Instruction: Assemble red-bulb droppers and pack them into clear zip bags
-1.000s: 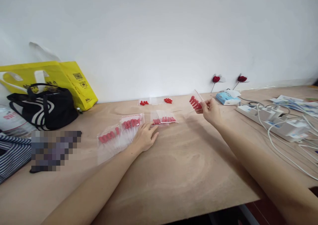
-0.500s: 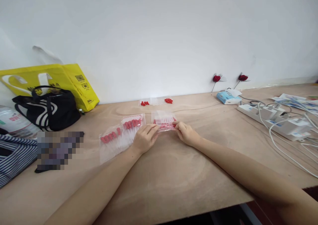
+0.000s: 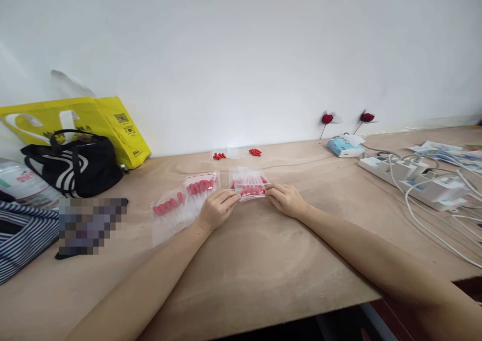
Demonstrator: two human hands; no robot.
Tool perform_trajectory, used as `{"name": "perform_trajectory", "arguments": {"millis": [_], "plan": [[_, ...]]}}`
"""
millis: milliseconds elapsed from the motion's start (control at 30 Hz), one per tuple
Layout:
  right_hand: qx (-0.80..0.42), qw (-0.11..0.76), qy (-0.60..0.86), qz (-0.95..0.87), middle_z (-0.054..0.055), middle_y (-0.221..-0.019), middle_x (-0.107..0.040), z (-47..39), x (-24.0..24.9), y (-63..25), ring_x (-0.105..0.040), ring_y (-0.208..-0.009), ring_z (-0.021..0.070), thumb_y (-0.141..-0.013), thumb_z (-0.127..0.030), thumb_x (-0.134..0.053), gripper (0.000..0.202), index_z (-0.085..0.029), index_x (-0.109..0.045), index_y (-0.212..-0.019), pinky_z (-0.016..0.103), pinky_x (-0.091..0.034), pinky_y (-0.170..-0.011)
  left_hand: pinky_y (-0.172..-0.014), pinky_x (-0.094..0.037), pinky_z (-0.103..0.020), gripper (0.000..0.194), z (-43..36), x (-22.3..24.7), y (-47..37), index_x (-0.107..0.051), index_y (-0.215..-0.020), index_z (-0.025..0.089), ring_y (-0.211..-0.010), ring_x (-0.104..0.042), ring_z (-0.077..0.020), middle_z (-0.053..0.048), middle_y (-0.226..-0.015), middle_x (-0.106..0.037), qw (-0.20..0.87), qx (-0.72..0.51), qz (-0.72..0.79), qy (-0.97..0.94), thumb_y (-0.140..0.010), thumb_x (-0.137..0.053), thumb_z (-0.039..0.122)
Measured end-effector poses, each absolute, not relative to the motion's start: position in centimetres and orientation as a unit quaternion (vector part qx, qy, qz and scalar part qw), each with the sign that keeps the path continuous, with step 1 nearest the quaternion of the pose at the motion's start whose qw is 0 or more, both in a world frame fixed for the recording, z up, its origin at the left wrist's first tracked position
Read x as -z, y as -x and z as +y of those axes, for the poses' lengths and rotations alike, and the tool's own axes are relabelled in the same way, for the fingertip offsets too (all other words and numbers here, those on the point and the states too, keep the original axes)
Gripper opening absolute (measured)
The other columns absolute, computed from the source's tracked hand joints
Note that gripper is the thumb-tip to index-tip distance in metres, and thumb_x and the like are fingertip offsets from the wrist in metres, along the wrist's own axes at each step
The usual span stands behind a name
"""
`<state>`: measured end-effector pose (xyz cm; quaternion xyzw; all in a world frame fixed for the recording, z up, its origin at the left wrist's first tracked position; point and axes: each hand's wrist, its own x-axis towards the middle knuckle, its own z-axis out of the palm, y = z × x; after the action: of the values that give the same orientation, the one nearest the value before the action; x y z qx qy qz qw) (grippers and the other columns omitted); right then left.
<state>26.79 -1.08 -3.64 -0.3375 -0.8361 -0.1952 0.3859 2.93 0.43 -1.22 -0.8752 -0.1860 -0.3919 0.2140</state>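
A clear plastic bag [image 3: 252, 190] with several red capsule-like pieces inside lies at the front of a fanned stack of similar bags [image 3: 246, 174]. My left hand [image 3: 218, 209] pinches its left edge between thumb and fingers. At the opposite edge, my right hand [image 3: 286, 199] grips the bag the same way, fingers closed. Left of my hands, two more fanned stacks of clear bags rest on the table: one stack [image 3: 200, 188] touches or nearly touches my left hand, and another stack [image 3: 167, 210] lies further left. Red pieces show at the top of each.
Two small groups of red pieces [image 3: 255, 152] lie in clear bags near the wall. A yellow bag [image 3: 131, 145], a black bag [image 3: 98, 165] and a striped cloth [image 3: 26, 245] fill the left. Rightward are a tissue pack [image 3: 343, 148], a power strip [image 3: 410, 185] with cables, and papers [image 3: 448, 152].
The bag between my hands now lies flatter, with its red pieces in a visible row at the front. My right hand has shifted slightly, its fingers more stretched along the bag's edge.
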Motion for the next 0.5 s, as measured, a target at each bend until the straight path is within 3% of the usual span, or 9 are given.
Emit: {"name": "perform_trajectory", "arguments": {"millis": [300, 500], "plan": [[0.242, 0.390, 0.374, -0.806, 0.003, -0.074, -0.065, -1.0, 3.4, -26.7, -0.055, -0.073, 0.0133, -0.084, -0.016, -0.041, 0.020, -0.020, -0.057, -0.073, 0.024, -0.039, -0.058, -0.064, -0.050, -0.028, 0.017, 0.7, 1.5, -3.1, -0.062, -0.080, 0.017, -0.070, -0.061, -0.0145, -0.003, -0.071, -0.066, 0.199, 0.395, -0.184, 0.878, -0.083, -0.046, 0.013], [0.247, 0.387, 0.331, -0.824, 0.002, -0.084, -0.065, -1.2, 3.0, -24.7, -0.054, -0.079, 0.0138, -0.084, -0.021, -0.046, 0.016, -0.023, -0.062, -0.084, 0.026, -0.040, -0.065, -0.064, -0.050, -0.027, 0.015, 0.5, 1.7, -3.9, -0.061, -0.078, 0.017, -0.067, -0.061, -0.0134, -0.002, -0.069, -0.066, 0.187, 0.391, -0.190, 0.881, -0.084, -0.047, 0.016]]}}
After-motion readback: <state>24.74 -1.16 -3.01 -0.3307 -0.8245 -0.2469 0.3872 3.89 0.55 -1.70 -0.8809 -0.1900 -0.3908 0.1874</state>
